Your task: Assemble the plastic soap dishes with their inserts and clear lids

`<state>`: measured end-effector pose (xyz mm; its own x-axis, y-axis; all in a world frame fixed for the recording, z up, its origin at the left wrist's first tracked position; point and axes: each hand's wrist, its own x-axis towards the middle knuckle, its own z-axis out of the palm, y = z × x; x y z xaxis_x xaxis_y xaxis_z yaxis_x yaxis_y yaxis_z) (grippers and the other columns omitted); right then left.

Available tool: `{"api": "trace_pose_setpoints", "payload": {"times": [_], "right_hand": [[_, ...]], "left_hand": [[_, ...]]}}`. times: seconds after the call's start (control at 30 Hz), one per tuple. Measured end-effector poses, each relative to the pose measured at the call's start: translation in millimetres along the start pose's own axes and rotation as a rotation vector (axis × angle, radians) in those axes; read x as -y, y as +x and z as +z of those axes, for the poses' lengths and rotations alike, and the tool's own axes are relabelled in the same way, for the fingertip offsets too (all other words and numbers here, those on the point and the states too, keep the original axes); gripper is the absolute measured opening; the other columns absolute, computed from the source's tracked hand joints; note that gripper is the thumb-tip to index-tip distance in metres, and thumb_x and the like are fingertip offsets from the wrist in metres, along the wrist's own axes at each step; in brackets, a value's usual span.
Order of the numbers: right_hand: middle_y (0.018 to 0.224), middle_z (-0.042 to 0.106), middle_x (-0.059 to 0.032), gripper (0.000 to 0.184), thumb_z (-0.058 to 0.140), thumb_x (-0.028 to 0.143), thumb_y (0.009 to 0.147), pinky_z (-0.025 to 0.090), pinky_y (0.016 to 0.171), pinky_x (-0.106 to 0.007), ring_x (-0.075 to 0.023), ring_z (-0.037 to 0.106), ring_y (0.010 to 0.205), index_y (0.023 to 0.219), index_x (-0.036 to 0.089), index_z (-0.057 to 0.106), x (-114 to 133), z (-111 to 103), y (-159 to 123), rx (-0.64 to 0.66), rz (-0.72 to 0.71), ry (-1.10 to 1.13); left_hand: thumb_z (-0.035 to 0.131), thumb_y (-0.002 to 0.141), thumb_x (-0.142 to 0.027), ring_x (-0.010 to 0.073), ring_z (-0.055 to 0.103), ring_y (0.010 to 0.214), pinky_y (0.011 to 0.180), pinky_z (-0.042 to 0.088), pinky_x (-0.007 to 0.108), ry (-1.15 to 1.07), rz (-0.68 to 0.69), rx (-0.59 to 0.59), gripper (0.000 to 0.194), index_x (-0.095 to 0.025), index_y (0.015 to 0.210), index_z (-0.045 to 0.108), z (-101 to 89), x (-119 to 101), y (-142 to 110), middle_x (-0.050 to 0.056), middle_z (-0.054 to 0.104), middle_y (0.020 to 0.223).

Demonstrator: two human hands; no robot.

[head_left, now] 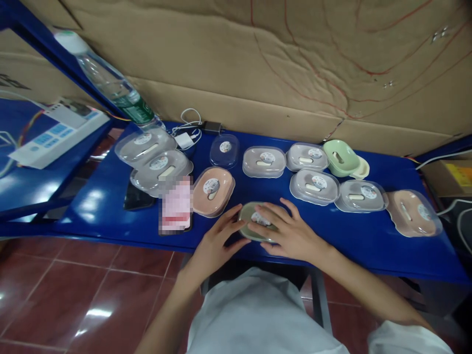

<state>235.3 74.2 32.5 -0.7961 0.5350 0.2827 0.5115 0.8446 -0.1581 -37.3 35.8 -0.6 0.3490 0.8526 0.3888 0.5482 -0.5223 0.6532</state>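
Note:
A green soap box [245, 212] with a clear lid and a round sticker lies at the table's front edge. My left hand [221, 241] holds its left side, thumb and fingers at the rim. Over the lid and right side, my right hand [285, 228] grips it with spread fingers, hiding much of the sticker. Left of the hands is a peach soap box [221, 196] with a clear lid. Behind them sit a loose clear lid [224, 158] and a pale grey soap box [258, 169].
Phone [176, 211], clear lidded boxes [140, 182] and a water bottle [114, 88] stand left. Several lidded boxes [313, 189], a lidless green box [341, 157] and a peach one [413, 216] lie right. Cardboard [236, 64] walls the back of the blue table [368, 246].

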Motion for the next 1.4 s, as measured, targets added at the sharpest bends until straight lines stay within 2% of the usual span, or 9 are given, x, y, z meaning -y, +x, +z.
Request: {"api": "trace_pose_setpoints", "payload": {"times": [0.3,0.5,0.67,0.73,0.87,1.0,1.17,1.27,1.4], "right_hand": [[0.144,0.072,-0.0133,0.038,0.069,0.039,0.104,0.037,0.125,-0.058,-0.0326,0.059,0.144,0.139,0.023,0.067,6,3,-11,-0.077,0.08,-0.05],[0.155,0.065,-0.0142,0.047,0.065,0.036,0.108,0.038,0.125,-0.057,-0.0319,0.052,0.152,0.152,0.023,0.058,-16,2,7,-0.067,0.131,-0.065],[0.155,0.063,-0.0147,0.047,0.06,0.032,0.11,0.038,0.123,-0.056,-0.0317,0.055,0.145,0.157,0.025,0.056,-32,12,28,-0.137,0.185,-0.167],[0.15,0.065,-0.0152,0.046,0.059,0.031,0.111,0.04,0.119,-0.054,-0.032,0.058,0.138,0.157,0.025,0.057,-36,15,34,-0.154,0.228,-0.204],[0.144,0.066,-0.017,0.046,0.056,0.031,0.112,0.045,0.113,-0.05,-0.032,0.057,0.133,0.157,0.023,0.058,-45,15,45,-0.141,0.33,-0.216],[0.137,0.066,-0.018,0.048,0.056,0.026,0.111,0.048,0.109,-0.05,-0.033,0.058,0.127,0.158,0.023,0.057,-56,17,57,-0.123,0.454,-0.211],[0.136,0.067,-0.0199,0.059,0.051,0.019,0.109,0.051,0.105,-0.053,-0.0342,0.061,0.119,0.167,0.019,0.044,-46,3,56,-0.137,0.507,-0.21],[0.15,0.065,-0.016,0.057,0.046,0.023,0.112,0.051,0.111,-0.05,-0.0314,0.063,0.128,0.168,0.02,0.042,-45,-28,28,-0.254,0.495,-0.127],[0.137,0.075,-0.0137,0.037,0.045,0.029,0.112,0.052,0.109,-0.051,-0.033,0.067,0.129,0.137,0.02,0.071,-86,-74,-30,-0.376,0.709,-0.18]], "left_hand": [[0.067,0.107,-0.033,0.0271,0.066,0.143,0.108,0.064,0.042,0.066,0.008,0.021,0.044,-0.027,0.149,0.056,1.9,-7,1,0.015,0.06,0.16],[0.063,0.107,-0.03,0.0281,0.067,0.139,0.119,0.055,0.047,0.288,0.133,-0.105,0.041,-0.029,0.147,0.059,-48.4,6,56,0.01,0.069,0.148],[0.055,0.108,-0.049,0.0387,0.064,0.139,0.113,0.052,0.054,0.578,-0.454,0.17,0.055,-0.025,0.157,0.049,-76.0,42,159,0.016,0.061,0.155],[0.06,0.104,-0.056,0.045,0.067,0.132,0.108,0.052,0.057,0.595,-0.58,0.25,0.065,-0.018,0.156,0.05,-73.0,56,193,0.024,0.06,0.152],[0.067,0.098,-0.069,0.0409,0.069,0.128,0.108,0.049,0.052,0.566,-0.662,0.352,0.081,-0.013,0.154,0.047,-61.0,68,228,0.027,0.067,0.143],[0.071,0.09,-0.077,0.0453,0.062,0.138,0.112,0.046,0.053,0.578,-0.694,0.351,0.098,-0.009,0.155,0.042,-50.0,61,235,0.032,0.058,0.153],[0.076,0.092,-0.057,0.0483,0.061,0.14,0.112,0.048,0.054,0.575,-0.665,0.317,0.086,-0.002,0.15,0.044,-45.0,43,241,0.037,0.055,0.152],[0.078,0.089,-0.05,0.0497,0.06,0.141,0.113,0.05,0.055,0.581,-0.631,0.259,0.083,-0.005,0.151,0.045,-58.2,27,234,0.033,0.058,0.149],[0.062,0.1,-0.052,0.0391,0.05,0.154,0.124,0.044,0.052,0.533,-0.385,0.128,0.076,-0.015,0.161,0.036,-74.9,-1,184,0.017,0.051,0.161]]}}
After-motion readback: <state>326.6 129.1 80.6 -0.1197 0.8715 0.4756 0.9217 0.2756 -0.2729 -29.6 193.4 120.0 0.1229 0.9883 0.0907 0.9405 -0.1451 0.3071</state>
